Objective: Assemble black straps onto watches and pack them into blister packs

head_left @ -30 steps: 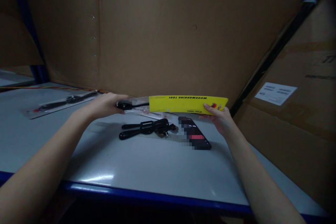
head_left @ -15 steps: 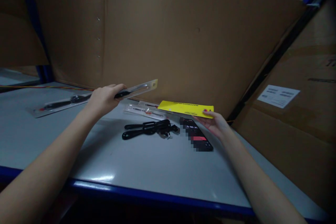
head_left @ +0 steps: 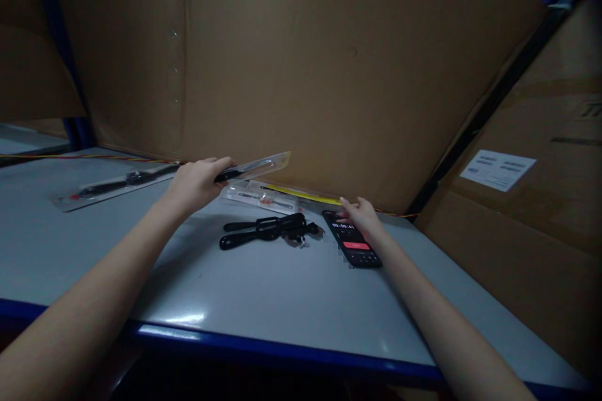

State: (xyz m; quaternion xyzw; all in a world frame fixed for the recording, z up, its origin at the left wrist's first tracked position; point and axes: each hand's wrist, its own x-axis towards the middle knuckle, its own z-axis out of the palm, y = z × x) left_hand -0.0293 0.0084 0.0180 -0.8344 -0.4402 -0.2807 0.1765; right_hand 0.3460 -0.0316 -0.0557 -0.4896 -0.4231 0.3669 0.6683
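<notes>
Grey shelf [head_left: 263, 294] — L hand [head_left: 197, 182] part-hides clear pkg [head_left: 261, 166].

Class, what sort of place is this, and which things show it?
Likely a storeroom or warehouse: a grey shelf board with blue edging, a tall brown cardboard panel behind it, and a brown cardboard carton bearing a white label.

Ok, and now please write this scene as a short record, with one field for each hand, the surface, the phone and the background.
Left hand: closed around a slim tool in clear packaging
Right hand: fingers at the right end of a yellow strip; grip unclear
Grey surface: black tool near the middle, small clear package behind it, long clear package at left
Phone: face up, showing 00:00:41
Background: large cardboard panel
</notes>
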